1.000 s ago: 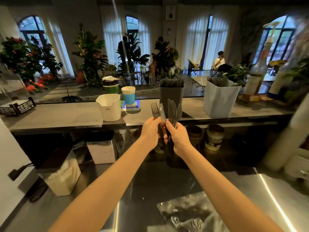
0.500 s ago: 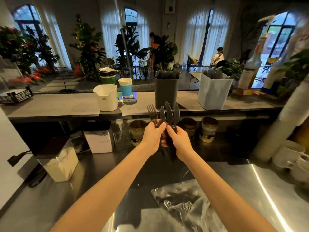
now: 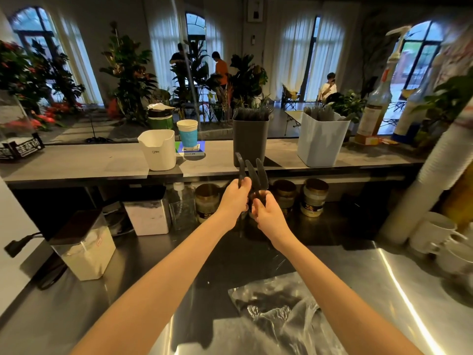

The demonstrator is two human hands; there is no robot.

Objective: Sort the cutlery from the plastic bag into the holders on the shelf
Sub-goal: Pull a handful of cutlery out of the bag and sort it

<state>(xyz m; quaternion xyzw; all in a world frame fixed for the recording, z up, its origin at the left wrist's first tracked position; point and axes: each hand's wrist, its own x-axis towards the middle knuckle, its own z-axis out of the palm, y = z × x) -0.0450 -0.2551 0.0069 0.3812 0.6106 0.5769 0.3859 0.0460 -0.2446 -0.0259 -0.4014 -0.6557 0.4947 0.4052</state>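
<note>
Aloft, one fork [image 3: 239, 165] and two knives [image 3: 261, 175].

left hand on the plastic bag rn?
No, the left hand pinches black cutlery in the air; the plastic bag lies untouched on the counter.

At ten o'clock, a white plastic spouted container [image 3: 156, 152] on the grey shelf [image 3: 76, 163] is showing small dark letters on its front, reading roughly "CRBW". At nine o'clock, a black slanted sign [image 3: 23, 149] on the same shelf is displaying large white Chinese characters, too blurred to make out. The blue printed card [image 3: 201, 146] under the blue-and-white paper cup [image 3: 187, 133] and the labels of the brown-lidded jars [image 3: 314, 201] at four o'clock are showing print too small to read.
</note>
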